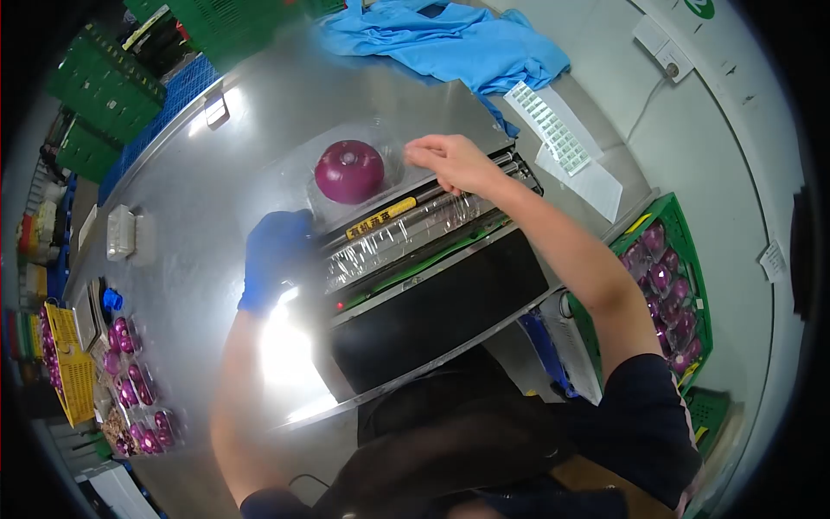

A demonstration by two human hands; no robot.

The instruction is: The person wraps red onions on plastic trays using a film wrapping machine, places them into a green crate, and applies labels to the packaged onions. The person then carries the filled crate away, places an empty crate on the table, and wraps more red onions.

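Observation:
A large red onion [349,172] lies on clear plastic film [391,138] spread over the steel table. In front of it is a film-wrapping machine [441,307] with a roll of clear film [393,246] and a yellow label on its bar. My bare right hand [458,164] is over the right end of the bar, fingers closed in a pinch to the right of the onion; what they hold, if anything, is unclear. My left hand [275,259], in a blue glove, is beside the machine's left end; blur hides its fingers.
A sheet of labels [553,134] and blue cloth [458,39] lie at the back right. Packed red onions [130,385] are at the left, with a yellow crate [71,368]. A green crate [702,311] of wrapped onions stands right. Clear trays [121,232] sit near the left edge.

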